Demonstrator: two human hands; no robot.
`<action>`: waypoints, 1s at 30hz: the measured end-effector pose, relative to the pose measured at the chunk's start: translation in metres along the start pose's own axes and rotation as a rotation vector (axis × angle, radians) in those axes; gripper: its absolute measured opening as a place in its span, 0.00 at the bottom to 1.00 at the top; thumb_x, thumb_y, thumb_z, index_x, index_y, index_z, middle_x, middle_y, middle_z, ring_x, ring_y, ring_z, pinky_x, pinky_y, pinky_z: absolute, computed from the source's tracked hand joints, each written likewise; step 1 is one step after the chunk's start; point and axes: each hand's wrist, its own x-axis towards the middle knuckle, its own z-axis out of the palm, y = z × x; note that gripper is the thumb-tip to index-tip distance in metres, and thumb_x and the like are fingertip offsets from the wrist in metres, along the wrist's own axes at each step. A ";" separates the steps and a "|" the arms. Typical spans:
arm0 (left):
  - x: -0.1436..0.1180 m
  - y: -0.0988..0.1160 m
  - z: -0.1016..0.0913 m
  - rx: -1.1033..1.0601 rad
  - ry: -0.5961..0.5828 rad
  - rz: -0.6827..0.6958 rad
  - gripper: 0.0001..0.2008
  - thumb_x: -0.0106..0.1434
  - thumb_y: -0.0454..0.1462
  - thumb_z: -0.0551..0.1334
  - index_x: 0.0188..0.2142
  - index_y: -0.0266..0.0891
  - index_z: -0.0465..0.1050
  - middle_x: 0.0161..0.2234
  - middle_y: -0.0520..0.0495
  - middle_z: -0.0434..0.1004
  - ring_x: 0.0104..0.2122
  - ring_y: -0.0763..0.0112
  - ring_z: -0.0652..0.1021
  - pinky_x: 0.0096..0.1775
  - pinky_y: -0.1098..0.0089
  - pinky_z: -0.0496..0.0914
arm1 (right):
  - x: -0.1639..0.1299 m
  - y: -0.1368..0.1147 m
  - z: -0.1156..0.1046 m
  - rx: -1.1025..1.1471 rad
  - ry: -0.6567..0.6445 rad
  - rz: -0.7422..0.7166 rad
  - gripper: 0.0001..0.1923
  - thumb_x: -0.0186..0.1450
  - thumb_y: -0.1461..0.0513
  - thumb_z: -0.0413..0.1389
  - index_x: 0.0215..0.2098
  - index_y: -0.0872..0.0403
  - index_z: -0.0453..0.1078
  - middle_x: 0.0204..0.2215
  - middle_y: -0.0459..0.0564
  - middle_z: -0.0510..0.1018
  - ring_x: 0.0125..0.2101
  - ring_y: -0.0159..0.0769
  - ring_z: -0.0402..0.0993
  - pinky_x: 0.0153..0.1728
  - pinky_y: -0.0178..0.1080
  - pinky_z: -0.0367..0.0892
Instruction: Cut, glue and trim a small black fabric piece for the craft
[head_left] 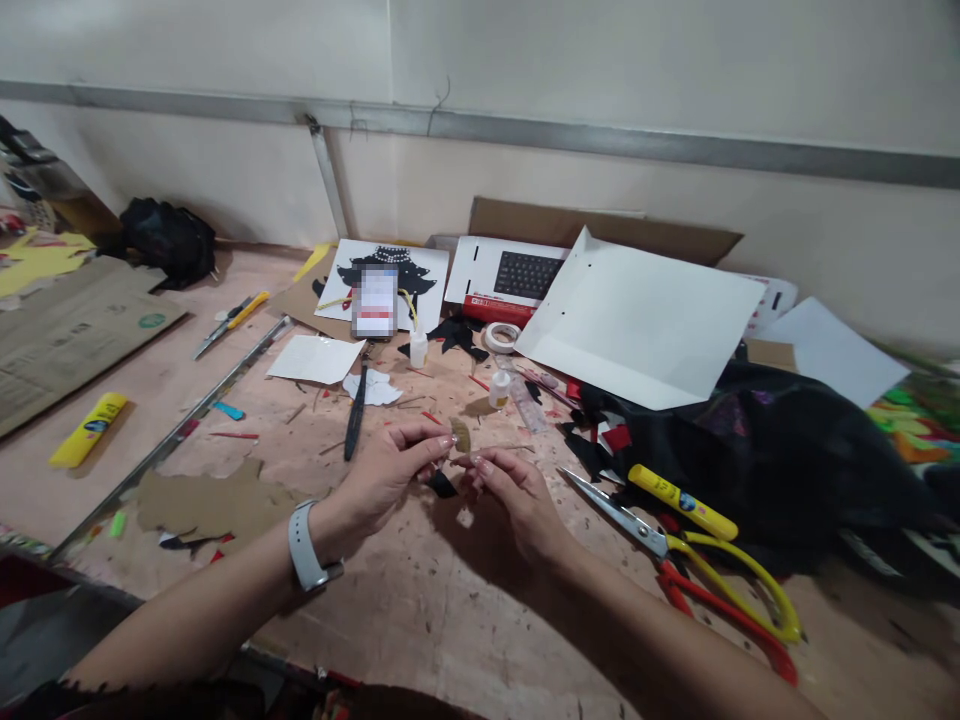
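Though small, a rounded olive-brown piece (463, 434)

Olive piece (462, 434) partly behind the left hand (386, 480), phone screen (375, 300) unreadable under pixel blur

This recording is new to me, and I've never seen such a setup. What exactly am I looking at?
There is no machine here: these are a person's two bare hands, seen by a camera worn on the head, looking forward and down. That is the only view. The left hand, its wrist wearing a pale grey watch, pinches a small olive-brown piece. The right hand is close beside it; what its fingertips hold is unclear. On the pinkish worktop lie metal scissors with yellow and red handles, two yellow tubes and torn brown cardboard.
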 end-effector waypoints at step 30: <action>0.013 -0.001 -0.015 0.179 -0.124 0.096 0.12 0.54 0.42 0.68 0.31 0.35 0.75 0.29 0.48 0.76 0.28 0.74 0.76 0.33 0.71 0.66 | 0.032 -0.081 -0.040 -0.714 0.235 -0.407 0.13 0.59 0.52 0.62 0.39 0.49 0.76 0.39 0.49 0.80 0.36 0.42 0.73 0.35 0.41 0.66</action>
